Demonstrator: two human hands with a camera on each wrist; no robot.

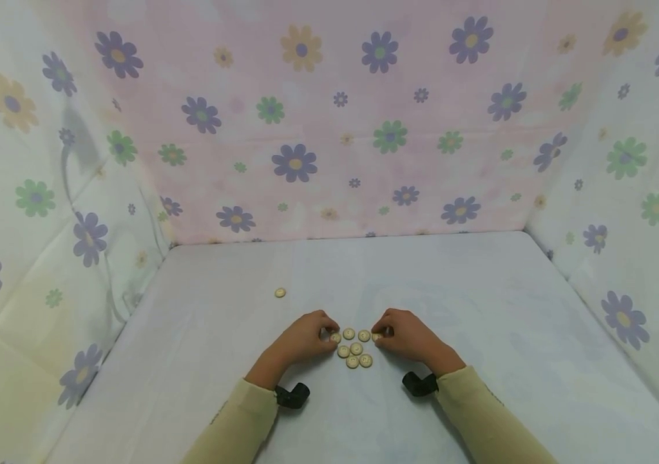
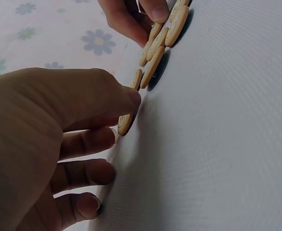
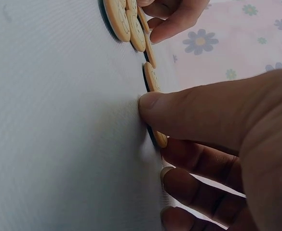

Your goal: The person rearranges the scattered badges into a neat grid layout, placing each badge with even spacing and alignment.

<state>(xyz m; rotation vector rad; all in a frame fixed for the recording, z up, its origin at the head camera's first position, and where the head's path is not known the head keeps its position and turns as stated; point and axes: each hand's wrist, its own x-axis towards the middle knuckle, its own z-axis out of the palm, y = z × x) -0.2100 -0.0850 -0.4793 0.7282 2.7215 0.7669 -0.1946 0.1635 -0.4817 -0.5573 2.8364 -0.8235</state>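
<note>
Several round, flat wooden discs with dark line markings lie in a small cluster on the white table (image 1: 451, 290). My left hand (image 1: 306, 338) is at the cluster's left side, pinching the leftmost disc (image 2: 125, 124) between thumb and index finger. On the opposite side, my right hand (image 1: 413, 335) pinches the rightmost disc (image 3: 159, 139) in the same way. Both pinched discs are at the table surface. Between the hands sit a top disc (image 1: 349, 334), a middle disc (image 1: 356, 348) and a bottom disc (image 1: 366, 361), among others. Thumbs partly cover the pinched discs in the wrist views.
A single disc (image 1: 279, 292) lies apart, farther back and to the left. A flower-patterned cloth wall (image 1: 335, 187) stands along the table's back edge, with similar cloth on both sides. Black wrist-worn devices sit just behind each hand.
</note>
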